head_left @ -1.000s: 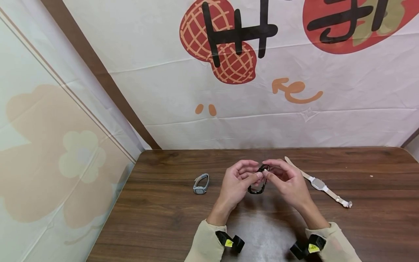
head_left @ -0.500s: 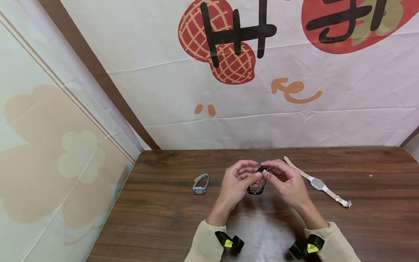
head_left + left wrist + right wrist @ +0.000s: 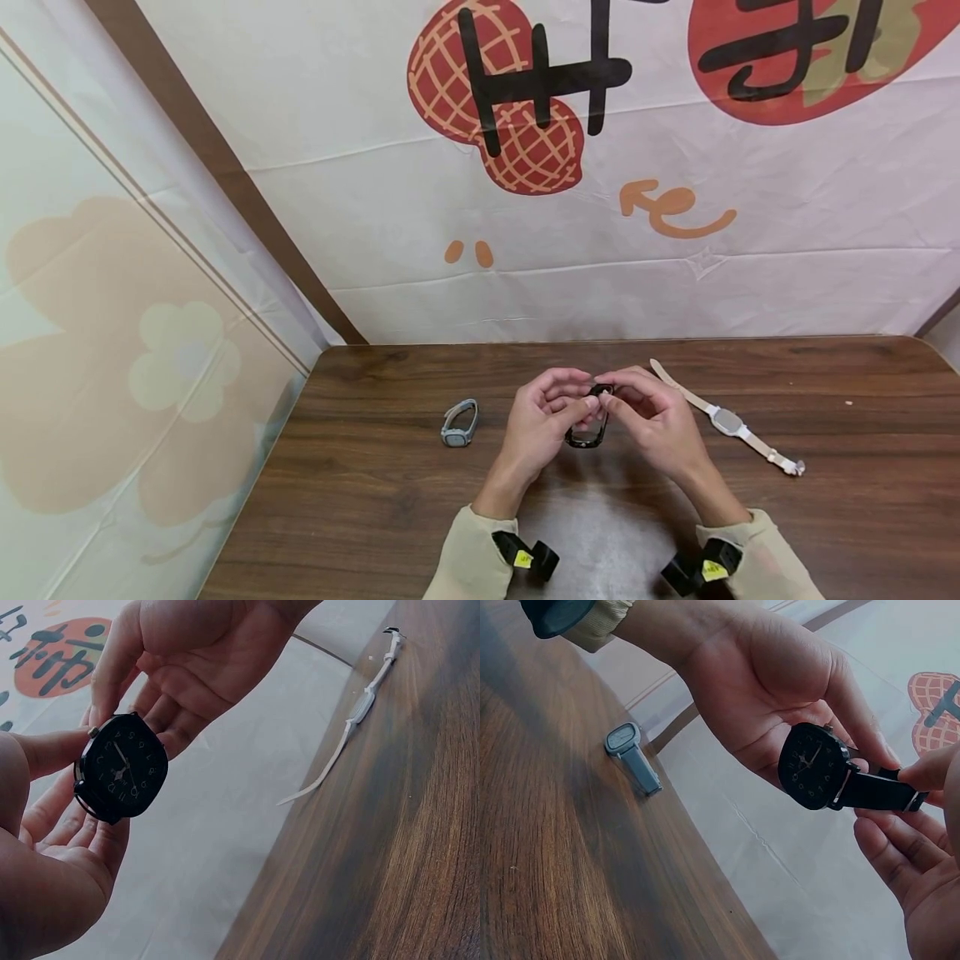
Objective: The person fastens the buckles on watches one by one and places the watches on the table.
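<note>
In the head view, both hands hold a black wristwatch [image 3: 585, 442] above the table, its strap closed in a loop. My left hand [image 3: 542, 412] has its thumb against the strap from the left. On the other side my right hand [image 3: 658, 421] pinches the strap near its far end. The two thumbs almost meet. In the left wrist view the watch's dark dial [image 3: 124, 769] with pale numerals faces the camera. The black strap [image 3: 874, 793] runs to the right hand's fingertips in the right wrist view. Fingers hide part of the fastening.
A blue-grey watch [image 3: 459, 423] with a looped strap sits on the wooden table [image 3: 360, 500], left of the hands. To their right lies a white watch [image 3: 727, 421], its strap laid out straight. A printed cloth [image 3: 375, 208] hangs behind the table.
The black watch's strap end has tilted slightly down between the fingers. Both hands keep their hold and have barely moved.
</note>
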Available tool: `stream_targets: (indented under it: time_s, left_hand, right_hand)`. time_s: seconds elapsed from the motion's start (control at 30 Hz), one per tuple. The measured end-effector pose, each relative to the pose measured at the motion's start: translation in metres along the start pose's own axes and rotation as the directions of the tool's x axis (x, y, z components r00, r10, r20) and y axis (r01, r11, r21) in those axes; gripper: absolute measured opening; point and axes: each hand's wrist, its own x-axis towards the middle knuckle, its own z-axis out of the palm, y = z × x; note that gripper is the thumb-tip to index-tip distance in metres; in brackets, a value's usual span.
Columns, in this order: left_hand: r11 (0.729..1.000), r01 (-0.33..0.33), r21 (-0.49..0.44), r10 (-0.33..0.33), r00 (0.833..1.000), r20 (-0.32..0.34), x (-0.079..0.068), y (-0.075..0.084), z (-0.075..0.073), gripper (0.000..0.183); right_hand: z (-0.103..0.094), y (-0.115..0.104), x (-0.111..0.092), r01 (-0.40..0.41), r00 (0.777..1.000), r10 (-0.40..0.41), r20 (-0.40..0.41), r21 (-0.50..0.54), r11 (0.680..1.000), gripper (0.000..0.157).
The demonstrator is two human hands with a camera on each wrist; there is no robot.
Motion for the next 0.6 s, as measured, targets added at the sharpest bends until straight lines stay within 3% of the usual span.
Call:
stream_targets:
  time_s: [0.3,0.6]
  left_hand:
    - [1.000,0.004,-0.004,-0.004,1.000,-0.023,0.0009,-0.0005,-0.0003,0.030]
    - [0.999,0.022,-0.034,-0.022,1.000,0.004,0.0025,0.0011,-0.0002,0.035]
  right_hand:
    - [0.0026,-0.0038,0.0003,-0.078,0.997,0.076,-0.035,-0.057,0.995,0.029]
    - [0.0016,-0.0075,0.0025,-0.058,0.996,0.056,-0.070,-0.025,0.998,0.022]
